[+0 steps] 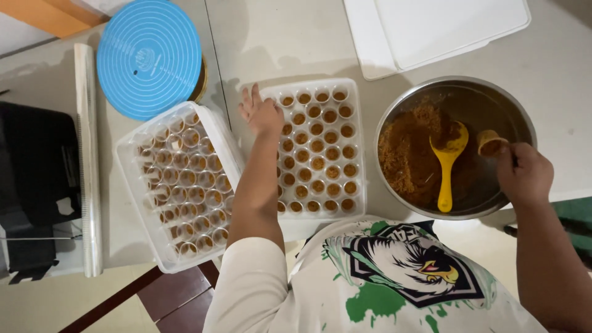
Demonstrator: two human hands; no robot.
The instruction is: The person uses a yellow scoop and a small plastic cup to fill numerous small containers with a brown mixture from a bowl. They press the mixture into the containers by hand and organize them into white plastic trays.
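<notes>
Two hands: right hand (524, 172) pinches small cup (490, 142) over bowl (394, 111), three o'clock; left hand (262, 114), open, steadies tray (357, 145); best filled level.

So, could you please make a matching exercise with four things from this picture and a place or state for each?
Things:
1. yellow spoon
2. small cup
3. blue round mat
4. left hand

Places or states:
a. on the edge of the white tray
b. held in the right hand
c. lying inside the metal bowl
d. at the table's far left

Pairs: 1-c, 2-b, 3-d, 4-a
</notes>
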